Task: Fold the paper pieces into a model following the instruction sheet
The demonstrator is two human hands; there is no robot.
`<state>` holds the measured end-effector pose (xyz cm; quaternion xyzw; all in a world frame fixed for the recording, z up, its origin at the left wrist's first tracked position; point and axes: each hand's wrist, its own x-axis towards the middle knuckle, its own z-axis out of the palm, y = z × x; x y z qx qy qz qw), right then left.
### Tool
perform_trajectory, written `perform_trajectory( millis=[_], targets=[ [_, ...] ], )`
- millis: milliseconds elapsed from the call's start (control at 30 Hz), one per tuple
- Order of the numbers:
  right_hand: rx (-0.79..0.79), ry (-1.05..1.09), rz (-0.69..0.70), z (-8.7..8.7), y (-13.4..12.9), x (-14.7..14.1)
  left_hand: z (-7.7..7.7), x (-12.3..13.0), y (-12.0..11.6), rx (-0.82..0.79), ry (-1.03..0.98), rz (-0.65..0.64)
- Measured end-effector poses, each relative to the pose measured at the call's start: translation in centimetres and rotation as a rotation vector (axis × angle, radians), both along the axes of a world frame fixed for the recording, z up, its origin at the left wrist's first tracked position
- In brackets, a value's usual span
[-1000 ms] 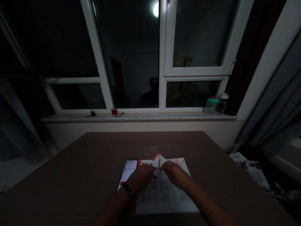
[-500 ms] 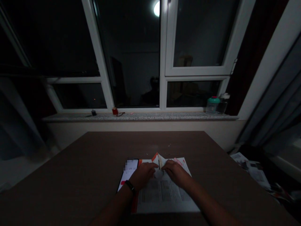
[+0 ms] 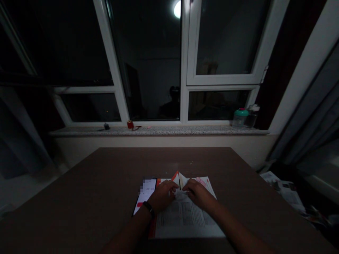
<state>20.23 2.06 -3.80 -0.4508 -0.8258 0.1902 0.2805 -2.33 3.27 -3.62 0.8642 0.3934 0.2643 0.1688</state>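
Observation:
A printed booklet (image 3: 185,220) with an orange-red edge lies on the brown table, and a folded corner of paper (image 3: 178,175) stands up at its top. Over the booklet, my left hand (image 3: 164,194) and my right hand (image 3: 197,192) pinch the two sides of a small whitish, crumpled piece (image 3: 180,195), maybe thin paper or film. The fingers of both hands are curled closed. A lit phone (image 3: 146,194) lies just left of my left hand, on whose wrist is a black band. Beside my right hand, a small pink object (image 3: 201,181) rests on the booklet.
Behind the table (image 3: 132,158), the stone windowsill (image 3: 164,131) holds a red item (image 3: 130,124), a small dark item (image 3: 106,126), a green-lidded container (image 3: 239,118) and a clear bottle (image 3: 252,115). Papers (image 3: 288,194) lie beyond the table's right edge.
The whitish piece between my hands looks more crumpled and spread sideways than before, when it was rounder. My fingers have shifted slightly around it.

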Motion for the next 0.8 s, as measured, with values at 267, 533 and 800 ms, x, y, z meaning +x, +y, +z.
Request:
perform_trajectory(
  millis=[267, 533, 800],
  targets=[
    [-0.043, -0.02, 0.002, 0.3, -0.4, 0.3, 0.1, -0.1, -0.3, 0.051, 0.032, -0.039],
    [-0.022, 0.013, 0.005, 0.2, -0.4, 0.2, 0.3, 0.0, -0.6, 0.049, 0.062, -0.025],
    [-0.022, -0.022, 0.027, 0.4, -0.6, 0.6, 1.4, 0.0, -1.2, 0.044, 0.163, -0.044]
  ],
)
